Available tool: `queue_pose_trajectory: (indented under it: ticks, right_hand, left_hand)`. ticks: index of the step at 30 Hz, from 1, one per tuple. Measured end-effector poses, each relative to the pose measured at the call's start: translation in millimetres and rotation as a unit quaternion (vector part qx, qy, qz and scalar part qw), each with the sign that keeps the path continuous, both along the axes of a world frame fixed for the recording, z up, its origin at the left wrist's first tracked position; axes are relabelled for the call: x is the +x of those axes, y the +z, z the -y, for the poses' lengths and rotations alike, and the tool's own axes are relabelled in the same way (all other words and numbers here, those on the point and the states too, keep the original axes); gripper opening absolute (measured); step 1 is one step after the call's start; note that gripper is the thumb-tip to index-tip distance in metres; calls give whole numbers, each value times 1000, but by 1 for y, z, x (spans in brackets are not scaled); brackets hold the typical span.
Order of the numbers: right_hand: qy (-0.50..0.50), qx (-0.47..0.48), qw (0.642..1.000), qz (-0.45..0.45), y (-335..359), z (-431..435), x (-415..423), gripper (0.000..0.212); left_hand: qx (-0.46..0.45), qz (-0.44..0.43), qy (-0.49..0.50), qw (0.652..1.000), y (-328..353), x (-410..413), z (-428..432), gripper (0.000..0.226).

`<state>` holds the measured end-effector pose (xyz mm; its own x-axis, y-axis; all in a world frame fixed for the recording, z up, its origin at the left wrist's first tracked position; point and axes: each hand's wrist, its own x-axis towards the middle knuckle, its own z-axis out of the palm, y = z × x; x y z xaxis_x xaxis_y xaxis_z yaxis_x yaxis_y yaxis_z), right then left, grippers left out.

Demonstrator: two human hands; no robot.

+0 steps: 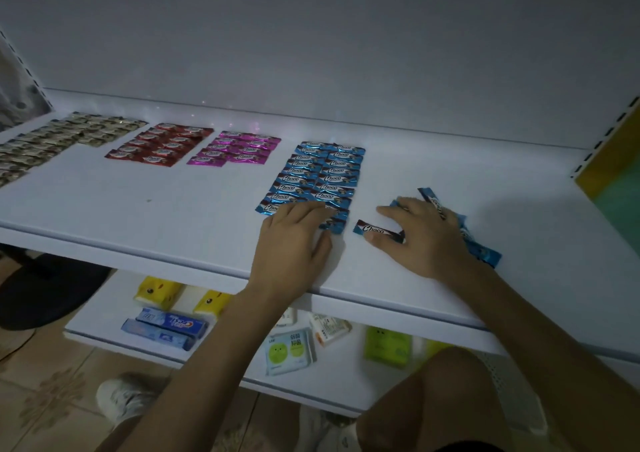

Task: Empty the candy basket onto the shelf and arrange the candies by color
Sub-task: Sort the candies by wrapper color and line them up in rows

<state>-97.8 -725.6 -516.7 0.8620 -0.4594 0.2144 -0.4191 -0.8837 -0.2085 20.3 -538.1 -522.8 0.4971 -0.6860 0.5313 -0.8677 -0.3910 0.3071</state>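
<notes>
On the white shelf [173, 202] lie candies grouped by colour: a gold group [52, 140] at the far left, then a red group [162, 145], a pink group [239, 148] and a blue group [318, 171] in two columns. My left hand [294, 233] lies flat with straight fingers on the near end of the blue group. My right hand [422, 233] rests on a loose pile of blue candies [481, 244] and pinches one blue candy [375, 230] between thumb and fingers. No basket is in view.
A lower shelf [346, 382] holds toothpaste boxes [166, 328], yellow packs [156, 290], a wipes pack [291, 351] and a green box [386, 347]. A dark round object [45, 292] sits on the floor at the left. My knee [450, 399] is under the shelf edge.
</notes>
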Motion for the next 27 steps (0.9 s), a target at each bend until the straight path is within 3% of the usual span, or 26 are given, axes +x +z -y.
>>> queue_pose_trajectory:
  ticks: [2,4,7,11,15,18,22,27]
  right_hand:
    - [30,-10,997,67,-3,8,-8,48]
    - [79,18,989,125,-7,12,-11,41]
    - [104,21,985,132,-7,13,-16,40]
    - [40,-32,988,145,3,32,-42,48]
    - [-66,91,980,165,5,49,-58,49]
    - [-78,125,980,136,-2,53,-61,44]
    - [-70,157,973,156,-4,56,-62,43]
    - [-17,141,977,156,-9,58,-66,31]
  left_hand:
    - [-37,-8,-51,998,2,-15,19,39]
    - [-49,-34,-94,994,2,-30,31,42]
    - [-1,-69,-151,986,-4,-46,50,67]
    - [119,-63,-172,976,-1,-57,91,103]
    - [195,-28,-160,967,3,-54,133,116]
    - [229,-33,-169,958,0,-49,151,115]
    - [73,-56,-213,973,-10,-42,149,80]
    - [9,-97,-191,977,-7,-43,145,48]
